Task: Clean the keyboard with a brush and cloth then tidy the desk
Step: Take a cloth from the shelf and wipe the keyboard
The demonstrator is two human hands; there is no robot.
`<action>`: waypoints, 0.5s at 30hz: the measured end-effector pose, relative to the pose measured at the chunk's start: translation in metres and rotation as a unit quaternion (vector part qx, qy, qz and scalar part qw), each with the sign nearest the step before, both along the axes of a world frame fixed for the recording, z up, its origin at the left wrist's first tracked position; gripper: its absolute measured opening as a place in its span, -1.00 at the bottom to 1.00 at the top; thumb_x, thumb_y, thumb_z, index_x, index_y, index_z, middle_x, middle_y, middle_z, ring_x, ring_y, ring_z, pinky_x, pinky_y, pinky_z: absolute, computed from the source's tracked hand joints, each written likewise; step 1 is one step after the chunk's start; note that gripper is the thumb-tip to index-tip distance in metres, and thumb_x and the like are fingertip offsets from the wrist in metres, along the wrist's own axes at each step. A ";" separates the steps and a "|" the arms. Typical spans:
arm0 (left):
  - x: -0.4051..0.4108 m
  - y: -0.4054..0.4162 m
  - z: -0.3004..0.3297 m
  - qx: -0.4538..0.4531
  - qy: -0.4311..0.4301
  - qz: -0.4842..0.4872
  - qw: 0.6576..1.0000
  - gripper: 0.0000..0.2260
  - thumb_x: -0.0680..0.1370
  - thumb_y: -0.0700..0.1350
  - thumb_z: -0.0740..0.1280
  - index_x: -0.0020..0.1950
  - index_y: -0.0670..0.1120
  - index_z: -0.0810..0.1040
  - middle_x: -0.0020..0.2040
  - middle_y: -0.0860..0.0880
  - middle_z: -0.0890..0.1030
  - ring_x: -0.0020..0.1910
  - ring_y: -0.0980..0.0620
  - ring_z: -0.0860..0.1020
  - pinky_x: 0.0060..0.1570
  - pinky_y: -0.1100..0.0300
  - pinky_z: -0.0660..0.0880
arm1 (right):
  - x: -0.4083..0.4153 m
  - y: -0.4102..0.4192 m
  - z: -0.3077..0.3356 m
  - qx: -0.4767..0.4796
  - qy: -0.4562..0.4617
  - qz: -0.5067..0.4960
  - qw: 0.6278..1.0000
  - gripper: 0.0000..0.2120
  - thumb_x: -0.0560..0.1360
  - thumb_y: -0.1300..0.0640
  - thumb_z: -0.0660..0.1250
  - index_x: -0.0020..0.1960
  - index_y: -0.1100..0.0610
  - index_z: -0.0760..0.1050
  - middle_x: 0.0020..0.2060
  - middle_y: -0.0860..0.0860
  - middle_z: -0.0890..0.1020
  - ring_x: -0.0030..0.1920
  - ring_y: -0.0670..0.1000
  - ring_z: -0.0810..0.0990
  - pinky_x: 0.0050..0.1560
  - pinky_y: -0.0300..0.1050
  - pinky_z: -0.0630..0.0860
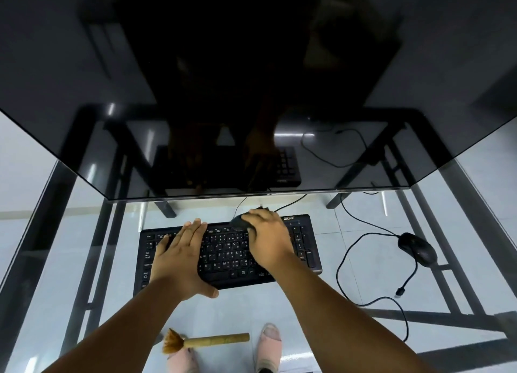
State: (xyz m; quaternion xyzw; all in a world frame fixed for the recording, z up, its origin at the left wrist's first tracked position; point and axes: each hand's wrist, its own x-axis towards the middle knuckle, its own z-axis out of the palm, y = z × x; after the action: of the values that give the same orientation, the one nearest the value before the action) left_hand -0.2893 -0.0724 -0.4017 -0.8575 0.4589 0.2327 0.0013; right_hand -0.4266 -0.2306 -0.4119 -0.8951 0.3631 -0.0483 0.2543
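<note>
The keyboard (228,251) is pressed flat by the left hand (180,258); a dark cloth (241,222) is gripped by the right hand (267,237).

keyboard (228,253) — "acer" (top right), lettered keys

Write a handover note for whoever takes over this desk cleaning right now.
Left hand: flat, fingers straight, pressing the keyboard on its left half.
Right hand: grips a dark cloth on the keyboard's top rows.
Brush: lying unheld at the near edge of the glass desk.
Mouse: right of the keyboard, cable loose and unplugged.
Done: wiping is under way; brushing can't be confirmed.
Left: finish wiping, tidy desk.
</note>
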 end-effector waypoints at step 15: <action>0.001 0.002 -0.004 0.000 0.001 -0.003 1.000 0.28 0.10 0.42 0.46 0.57 0.07 -0.25 0.59 0.12 -0.20 0.56 0.12 -0.18 0.52 -0.06 -0.18 | -0.069 -0.027 -0.011 -0.056 -0.141 -0.110 0.982 -0.60 0.40 0.41 0.34 0.12 0.05 0.65 0.11 -0.04 0.60 0.11 0.05 0.53 0.16 -0.23 0.42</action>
State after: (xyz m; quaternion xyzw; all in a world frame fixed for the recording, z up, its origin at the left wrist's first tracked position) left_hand -0.2879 -0.0702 -0.4053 -0.8560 0.4616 0.2330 0.0015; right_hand -0.4959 -0.2573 -0.4232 -0.8466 0.4167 -0.2216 0.2458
